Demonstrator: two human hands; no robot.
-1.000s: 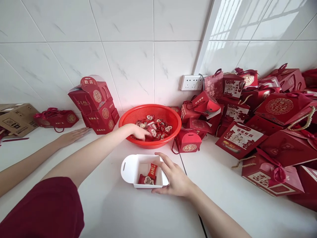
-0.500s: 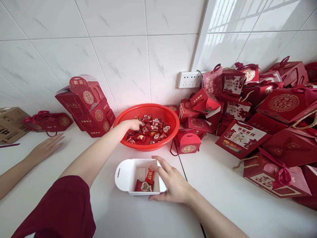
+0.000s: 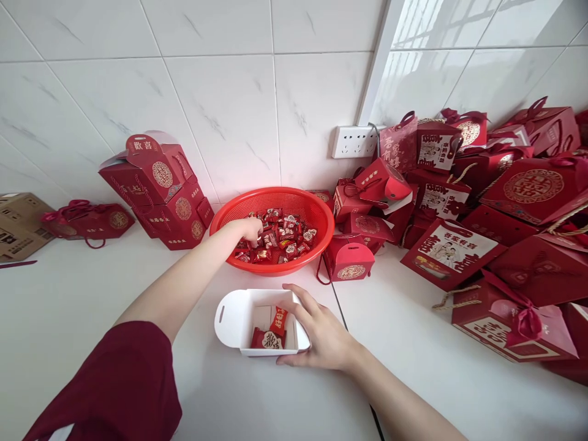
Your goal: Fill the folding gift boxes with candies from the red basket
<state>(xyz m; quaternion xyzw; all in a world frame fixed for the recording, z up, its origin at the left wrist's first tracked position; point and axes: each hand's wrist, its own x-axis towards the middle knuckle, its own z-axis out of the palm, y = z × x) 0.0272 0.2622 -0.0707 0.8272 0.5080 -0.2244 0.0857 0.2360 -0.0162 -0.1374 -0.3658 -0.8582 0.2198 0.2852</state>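
while right fingers [image 3: 307, 299] clasp white box [image 3: 247, 320] with two packets [image 3: 270, 339], left fingers [image 3: 254, 237] curl into red basket [image 3: 275, 268] of candies [image 3: 289, 233], grip unclear.

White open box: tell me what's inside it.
Two red packets lie in the white box. The right hand covers part of its right end; whatever lies beneath the packets cannot be seen.

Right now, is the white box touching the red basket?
Apart: the head view shows a strip of white tabletop between the white box and the red basket.
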